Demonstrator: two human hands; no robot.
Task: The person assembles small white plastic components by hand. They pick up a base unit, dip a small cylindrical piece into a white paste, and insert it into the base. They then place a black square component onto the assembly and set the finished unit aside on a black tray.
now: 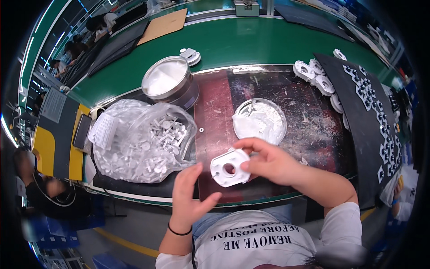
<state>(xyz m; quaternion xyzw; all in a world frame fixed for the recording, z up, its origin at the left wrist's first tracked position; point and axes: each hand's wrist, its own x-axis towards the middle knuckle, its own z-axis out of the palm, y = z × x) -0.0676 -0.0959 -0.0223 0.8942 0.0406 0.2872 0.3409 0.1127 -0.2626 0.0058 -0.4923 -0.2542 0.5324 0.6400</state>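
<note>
A white plastic housing (222, 175) with a round hole through its middle is held over the table's front edge by my right hand (271, 162), thumb and fingers gripping its right side. My left hand (189, 193) hovers just left of the housing, thumb and fingers apart, nothing in it. Beyond my right hand lies a round shallow dish (283, 117) smeared with thick white paste. Left of my left hand sits a clear plastic bag (121, 157) full of small white plastic parts with round heads. A tiny white ring (201, 130) lies between bag and dish.
A large metal tin (154, 89) of white material stands behind the bag. White housings (323, 84) cluster at the back right, beside a black board (354, 103) with rows of small metal parts. A green surface (233, 40) runs along the back. People sit at far left.
</note>
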